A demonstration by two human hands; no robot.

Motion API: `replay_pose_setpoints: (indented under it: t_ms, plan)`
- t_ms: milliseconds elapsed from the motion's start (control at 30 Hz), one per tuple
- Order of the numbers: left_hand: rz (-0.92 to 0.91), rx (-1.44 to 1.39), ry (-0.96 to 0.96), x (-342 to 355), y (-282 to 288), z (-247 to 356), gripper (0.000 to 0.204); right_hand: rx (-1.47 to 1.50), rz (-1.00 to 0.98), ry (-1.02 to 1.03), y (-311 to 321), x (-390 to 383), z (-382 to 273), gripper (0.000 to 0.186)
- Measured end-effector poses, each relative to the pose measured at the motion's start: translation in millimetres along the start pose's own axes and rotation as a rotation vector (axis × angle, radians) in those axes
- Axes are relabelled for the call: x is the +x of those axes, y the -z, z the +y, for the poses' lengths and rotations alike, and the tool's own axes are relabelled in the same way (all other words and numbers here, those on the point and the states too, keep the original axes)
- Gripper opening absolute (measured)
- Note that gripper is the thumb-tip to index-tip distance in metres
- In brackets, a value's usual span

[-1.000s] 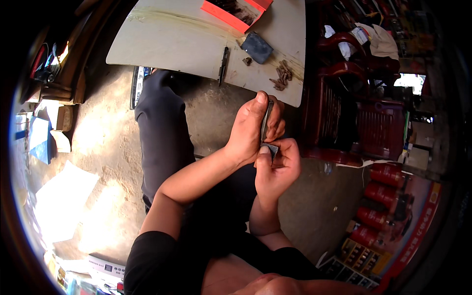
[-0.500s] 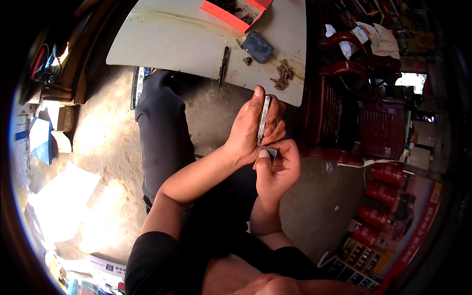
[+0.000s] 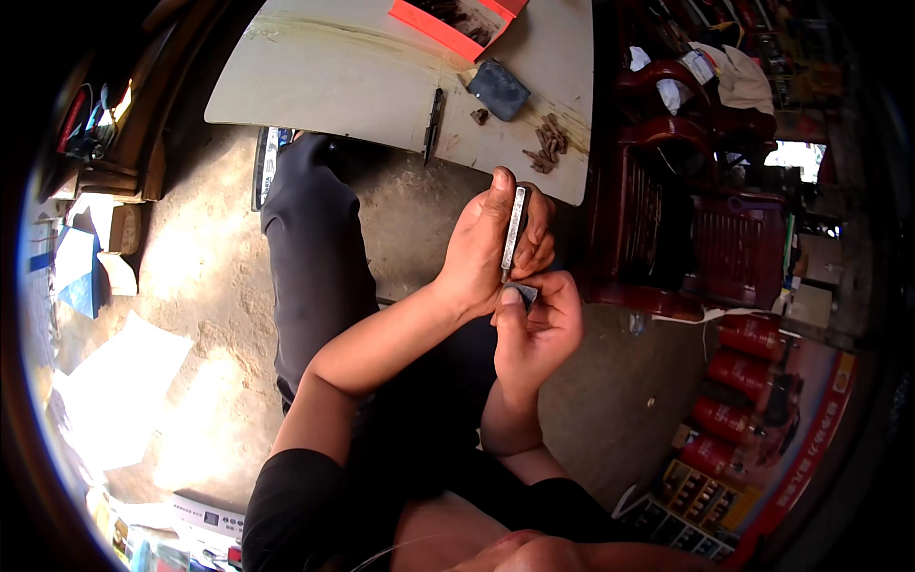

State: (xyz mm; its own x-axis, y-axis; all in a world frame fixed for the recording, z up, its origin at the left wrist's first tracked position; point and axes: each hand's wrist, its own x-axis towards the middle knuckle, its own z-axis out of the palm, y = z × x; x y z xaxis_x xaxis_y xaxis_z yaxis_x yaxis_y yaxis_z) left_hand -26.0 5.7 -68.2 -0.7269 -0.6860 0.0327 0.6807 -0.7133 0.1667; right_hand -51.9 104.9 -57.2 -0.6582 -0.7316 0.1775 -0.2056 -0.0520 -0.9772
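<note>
My left hand is closed around a slim grey metal bar, its thumb stretched up alongside. The narrow lower tip of the bar meets or nearly meets a small dark grey flat piece. That piece is pinched between the thumb and fingers of my right hand, just below the left; its lower part is hidden by the thumb. Beyond my hands, on the table, lie a black pen, a dark grey block, a small dark lump and several brown pieces.
An open orange-red box with dark brown bits stands at the table's far side. Dark red wooden chairs are on the right, above a panel showing red cylinders. A white sheet lies on the floor at left.
The metal bar has turned slightly in my left hand, so its face looks brighter. The small dark piece has shifted a little under my right thumb. Both hands stay nearly in place.
</note>
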Motion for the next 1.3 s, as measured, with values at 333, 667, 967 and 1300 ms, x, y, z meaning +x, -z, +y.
replay_pose_setpoints:
  t_ms: [333, 667, 967, 1300]
  plan:
    - [0.044, 0.089, -0.078, -0.5, -0.7, 1.0, 0.058, -0.019, -0.019, 0.016, -0.1, 4.2, 0.8, 0.014]
    - [0.066, 0.127, -0.117, 0.4, -1.0, 1.1, 0.054, -0.019, -0.027, 0.002, 0.5, 6.2, 2.0, 0.014]
    - [0.036, 0.055, -0.121, 0.6, 2.0, -2.2, 0.049, -0.095, 0.024, -0.029, -1.9, 6.2, 0.8, 0.013]
    - [0.092, 0.127, -0.094, 1.5, 0.0, -2.6, 0.054, -0.080, -0.020, -0.060, 0.3, 9.6, -2.3, 0.014]
